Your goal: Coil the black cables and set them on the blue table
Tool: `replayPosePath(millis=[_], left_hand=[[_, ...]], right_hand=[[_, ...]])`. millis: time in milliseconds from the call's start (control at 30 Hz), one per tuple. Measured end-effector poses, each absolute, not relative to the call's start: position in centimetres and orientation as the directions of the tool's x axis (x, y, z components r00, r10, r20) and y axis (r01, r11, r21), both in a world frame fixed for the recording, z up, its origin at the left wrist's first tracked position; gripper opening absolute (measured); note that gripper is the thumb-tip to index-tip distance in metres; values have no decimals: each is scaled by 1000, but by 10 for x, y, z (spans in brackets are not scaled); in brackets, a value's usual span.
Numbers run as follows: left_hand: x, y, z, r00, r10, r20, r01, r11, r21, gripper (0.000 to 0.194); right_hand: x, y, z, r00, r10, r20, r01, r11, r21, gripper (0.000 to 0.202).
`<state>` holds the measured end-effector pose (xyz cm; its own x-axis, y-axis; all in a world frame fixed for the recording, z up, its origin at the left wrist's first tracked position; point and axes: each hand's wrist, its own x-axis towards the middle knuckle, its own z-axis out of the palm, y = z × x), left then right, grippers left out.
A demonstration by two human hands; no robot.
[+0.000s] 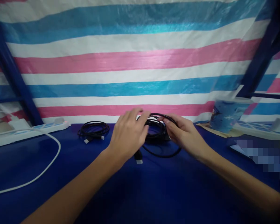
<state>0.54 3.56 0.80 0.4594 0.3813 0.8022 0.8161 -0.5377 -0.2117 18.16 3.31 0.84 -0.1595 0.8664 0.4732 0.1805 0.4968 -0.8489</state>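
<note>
A black cable [155,137] is gathered in loops at the centre of the frame, its plug [138,158] seen just below the left hand [128,133]. A strand is pinched between thumb and fingers by the right hand [184,133]; the left is curved over the loops' left side, but whether anything is gripped cannot be told. A second coil [90,134] is laid left of centre on the blue table [140,196]. A power strip [49,125] is seen at middle left, a cup [226,115] at middle right, and a striped sheet [135,62] across the top.
</note>
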Motion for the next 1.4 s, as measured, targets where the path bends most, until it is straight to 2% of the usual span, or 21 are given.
replayPosePath(millis=[67, 133, 200, 267, 300, 367, 467, 567, 633, 700, 767, 833, 933, 1000, 1067, 1100, 1167, 1200, 1267, 1333, 1400], left_hand=[[0, 35, 17, 316, 574, 755, 924, -366, -108, 31], [-9, 36, 27, 213, 733, 646, 953, -303, 30, 39], [-18, 40, 35, 94, 865, 493, 895, -290, 339, 45], [-24, 44, 36, 56, 969, 241, 672, -215, 708, 40], [-24, 44, 33, 89, 990, 113, 531, -143, 835, 36], [-17, 43, 23, 178, 983, -47, 337, -16, 941, 28], [3, 36, 5, 232, 968, -96, 300, 23, 954, 21], [15, 32, -2, 220, 975, -19, 384, -68, 921, 16], [14, 34, 0, 248, 969, 7, 496, -133, 858, 25], [7, 39, 5, 264, 965, 13, 576, -168, 800, 37], [-3, 45, 12, 200, 978, 55, 594, -166, 787, 44], [-13, 50, 18, 92, 984, 151, 609, -176, 773, 44], [-20, 52, 24, -46, 936, 348, 733, -205, 649, 33], [-18, 45, 27, 37, 811, 584, 785, -385, 485, 28], [-12, 33, 30, 267, 598, 756, 744, -626, 233, 38], [-8, 26, 31, 389, 484, 784, 698, -710, 92, 41], [-1, 15, 32, 586, 331, 739, 614, -777, -139, 44], [1, 11, 31, 651, 294, 700, 586, -781, -217, 45], [6, 8, 25, 730, 264, 630, 561, -758, -333, 50], [9, 11, 17, 763, 276, 584, 569, -715, -407, 57], [9, 18, 12, 732, 372, 570, 639, -665, -387, 57]], right_hand=[[170, 16, 14, -231, 876, 423, 140, 460, -877, 26], [158, -1, 15, -359, 863, 355, 106, 415, -903, 31], [148, -12, 12, -464, 816, 345, 87, 430, -899, 33], [143, -15, 4, -512, 774, 373, 130, 499, -857, 39], [142, -13, -1, -527, 754, 392, 167, 544, -822, 45], [141, -8, -11, -559, 704, 439, 217, 635, -742, 50], [141, -2, -23, -477, 683, 553, 229, 704, -672, 44], [141, -1, -24, -328, 718, 614, 258, 693, -673, 29], [141, 0, -17, -319, 745, 586, 221, 660, -718, 13], [144, 2, -6, -296, 781, 550, 111, 600, -792, 21], [149, 5, 4, -230, 829, 509, -8, 522, -853, 24], [156, 9, 10, -215, 878, 427, -43, 428, -903, 25], [165, 14, 8, -350, 910, 224, 93, 272, -958, 20], [168, 17, 3, -405, 901, 154, 225, 261, -939, 12], [169, 19, -1, -385, 902, 198, 337, 337, -879, 13], [169, 19, -2, -362, 901, 237, 379, 375, -846, 20], [167, 20, -2, -307, 911, 276, 420, 389, -820, 35], [166, 19, -1, -279, 922, 270, 419, 370, -830, 39], [163, 15, 2, -259, 940, 223, 394, 313, -864, 31], [157, 7, 6, -295, 940, 173, 359, 277, -891, 20], [150, -1, 10, -345, 929, 132, 286, 238, -928, 22]])
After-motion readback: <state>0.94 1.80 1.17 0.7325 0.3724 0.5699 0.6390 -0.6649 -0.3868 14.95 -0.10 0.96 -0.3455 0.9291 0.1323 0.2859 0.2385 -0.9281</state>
